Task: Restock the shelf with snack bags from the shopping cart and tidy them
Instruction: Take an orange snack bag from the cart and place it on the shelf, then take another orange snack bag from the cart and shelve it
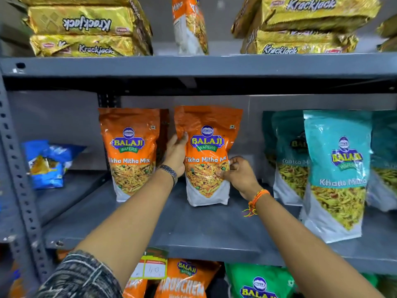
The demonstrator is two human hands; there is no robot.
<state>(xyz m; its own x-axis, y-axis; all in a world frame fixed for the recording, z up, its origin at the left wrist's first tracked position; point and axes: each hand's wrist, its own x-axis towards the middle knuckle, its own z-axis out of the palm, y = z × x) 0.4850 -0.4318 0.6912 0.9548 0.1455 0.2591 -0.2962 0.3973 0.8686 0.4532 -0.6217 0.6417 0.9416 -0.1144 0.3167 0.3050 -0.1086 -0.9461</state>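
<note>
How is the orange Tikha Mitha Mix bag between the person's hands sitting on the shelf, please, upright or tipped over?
Upright. The orange bag stands on its white base on the shelf, label facing out, left hand and right hand at its sides.

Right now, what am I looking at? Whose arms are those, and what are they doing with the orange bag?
This single picture comes from a camera worn on a person's head, so you see their own arms reaching out. They face a grey shelf in a shop. The left hand and the right hand hold an orange snack bag by its sides, standing it upright. A matching orange bag stands beside it, teal bags stand to the right, and a crumpled blue bag lies on the left. Gold biscuit packs sit above.
</note>
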